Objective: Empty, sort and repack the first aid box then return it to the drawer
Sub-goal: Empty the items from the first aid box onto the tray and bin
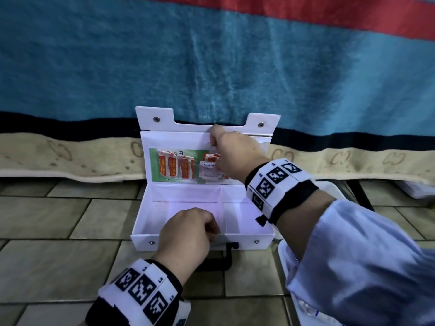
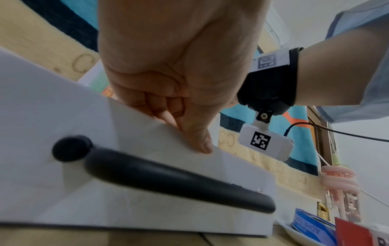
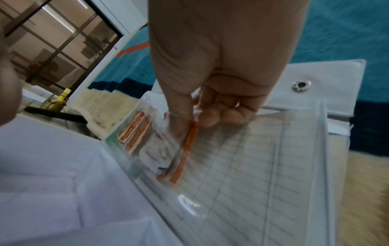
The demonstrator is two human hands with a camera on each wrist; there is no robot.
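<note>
A white first aid box (image 1: 202, 215) sits open on the tiled floor (image 1: 58, 255), with its lid (image 1: 204, 142) leaning back on a fuzzy blue blanket (image 1: 211, 55) that has a tan edge. The bottom part has thin white walls that split it up, and it looks bare inside. The left hand (image 1: 188, 234) curls over the front wall, thumb pressed on the outside just above the smooth black handle (image 2: 168, 176). The right hand (image 1: 235, 154) reaches into the clear, shiny plastic pocket (image 3: 263, 166) in the lid and pinches an orange packet (image 3: 185, 153). More flat orange packets (image 1: 174, 168) and a small white alcohol wipe (image 1: 208, 170) sit in the pocket, partly hidden by the hand. The right wrist picture is blurry, so the lined paper behind the plastic cannot be read. A white tray (image 2: 305, 234) on the right is cut off.
</note>
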